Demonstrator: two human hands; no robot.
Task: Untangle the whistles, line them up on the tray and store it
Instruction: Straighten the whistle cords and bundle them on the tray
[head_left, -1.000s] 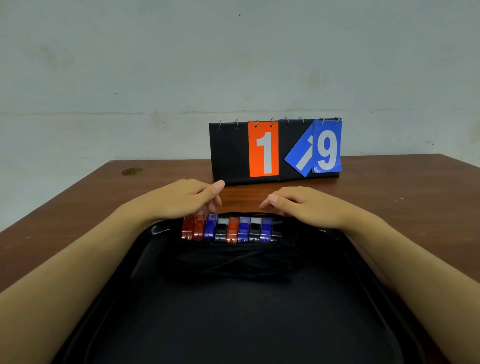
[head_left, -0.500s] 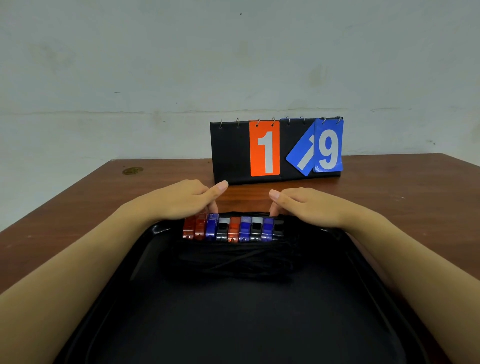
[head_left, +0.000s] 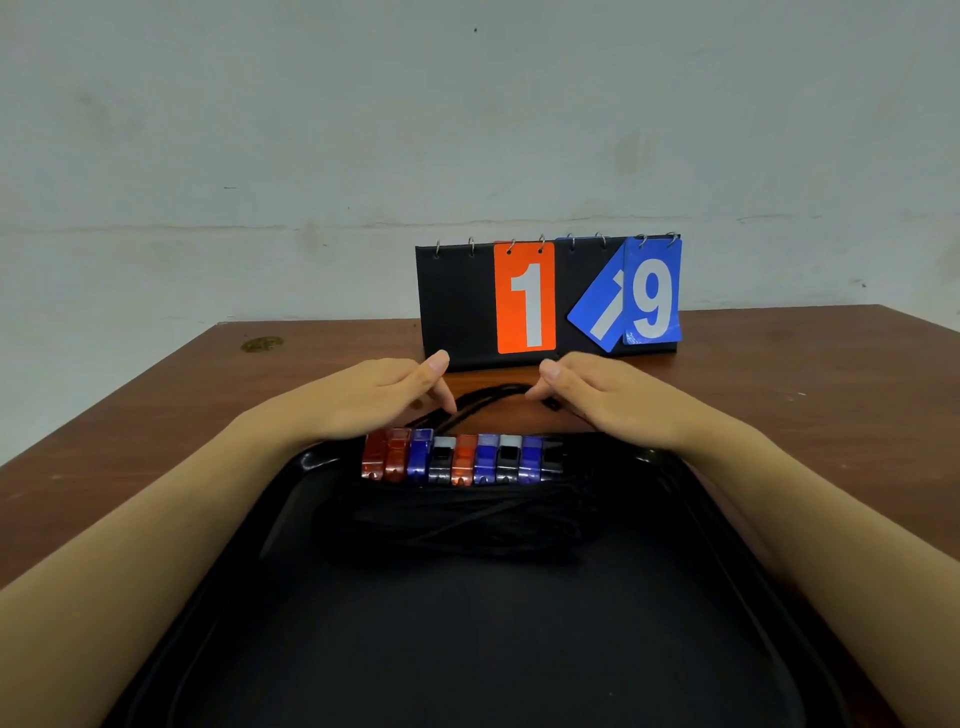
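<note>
Whistles (head_left: 462, 460) rowed on tray (head_left: 291, 499), below both hands' grip (head_left: 488, 397)

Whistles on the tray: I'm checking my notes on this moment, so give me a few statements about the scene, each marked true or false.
1. The whistles lie side by side in one row at the far end of the black tray. True.
2. Every whistle is blue. False: red, blue and black ones are mixed.
3. The scoreboard behind the tray shows an orange card with a 1. True.
4. The left hand grips a red whistle. False: it is just beyond the row, at the black cords on the table.
5. The right hand is inside the tray, near the person. False: it is past the tray's far edge, by the cords.
</note>
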